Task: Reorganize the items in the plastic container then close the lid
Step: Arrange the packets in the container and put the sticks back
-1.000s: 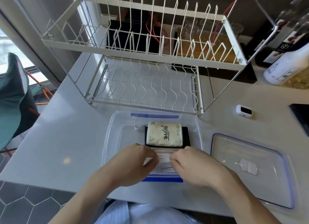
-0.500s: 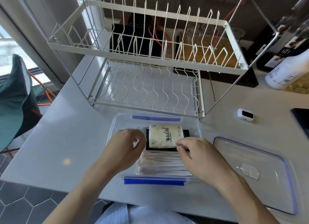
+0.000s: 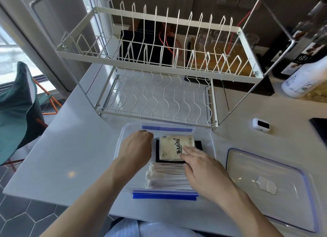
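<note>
We are seeing the clear container (image 3: 122, 139) lying open on the counter (image 3: 74, 144), just before the rack (image 3: 155, 98). Inside, a cream packet (image 3: 172, 146) is lying on a black pad (image 3: 198, 144), with white sticks (image 3: 164, 175) nearer us. Our left hand (image 3: 136, 146) is curling at the left wall; what it holds we cannot tell. Our right hand (image 3: 203, 169) is resting straight fingers on the packet. The lid (image 3: 265, 183) is lying just to the right.

The white countertop (image 3: 74, 148) carries a dish rack (image 3: 159, 95), plastic container (image 3: 210, 139), lid (image 3: 265, 180) and bottle (image 3: 304, 81).
</note>
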